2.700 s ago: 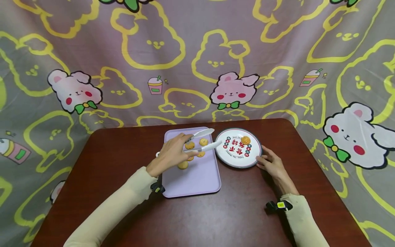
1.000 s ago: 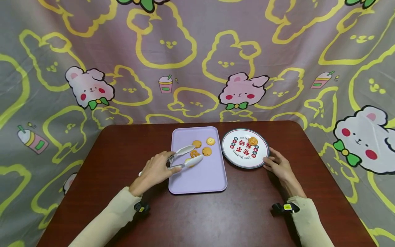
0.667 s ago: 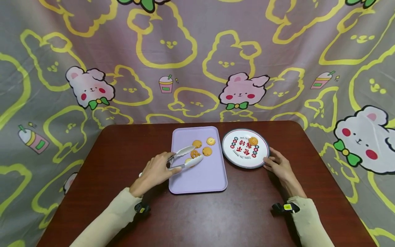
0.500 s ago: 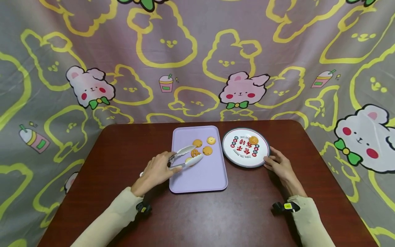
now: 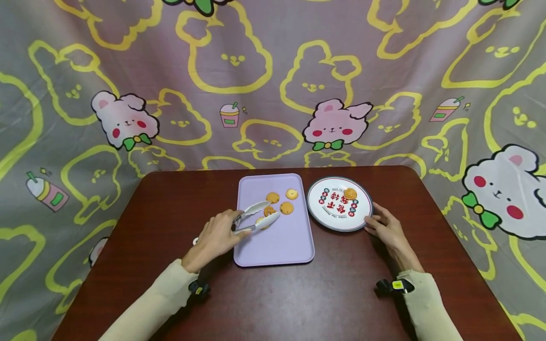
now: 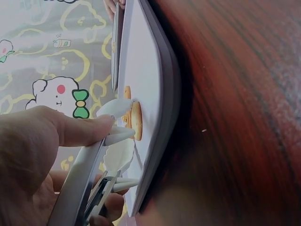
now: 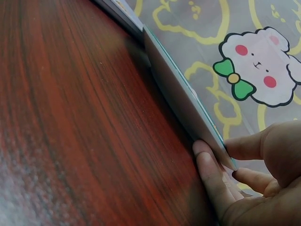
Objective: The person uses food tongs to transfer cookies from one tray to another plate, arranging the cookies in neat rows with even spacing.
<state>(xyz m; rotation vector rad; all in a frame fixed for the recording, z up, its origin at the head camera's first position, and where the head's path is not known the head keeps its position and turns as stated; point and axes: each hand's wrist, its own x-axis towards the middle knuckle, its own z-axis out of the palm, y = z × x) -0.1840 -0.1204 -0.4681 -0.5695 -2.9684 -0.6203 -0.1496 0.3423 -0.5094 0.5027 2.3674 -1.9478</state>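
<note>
In the head view my left hand [image 5: 218, 233] grips metal tongs with white scalloped tips [image 5: 258, 207], held low over the lilac tray [image 5: 277, 248]. The tips stand apart, around a pretzel-shaped cookie [image 5: 269, 211] and a pale round cookie [image 5: 260, 220] partly hidden by the lower tip. In the left wrist view, the tongs [image 6: 77, 183] reach in beside the cookies at the tray's surface. My right hand [image 5: 389, 233] pinches the rim of a white plate [image 5: 317, 208] printed with red characters. In the right wrist view, thumb and fingers lie on both faces of the rim [image 7: 216, 146]. One swirled cookie [image 5: 350, 194] lies on the plate.
Farther back on the tray lie two brown round cookies, one of them a speckled cookie [image 5: 286, 208], and a pale fluted cookie [image 5: 292, 194]. Tray and plate stand side by side on the dark wooden table [image 5: 332, 293]. A patterned curtain [image 5: 264, 85] hangs behind.
Since the oldest frame, the tongs have come left and nearer, away from the plate, and down around the front cookies. Lately the tips have drawn slightly closer. The right hand keeps its hold.
</note>
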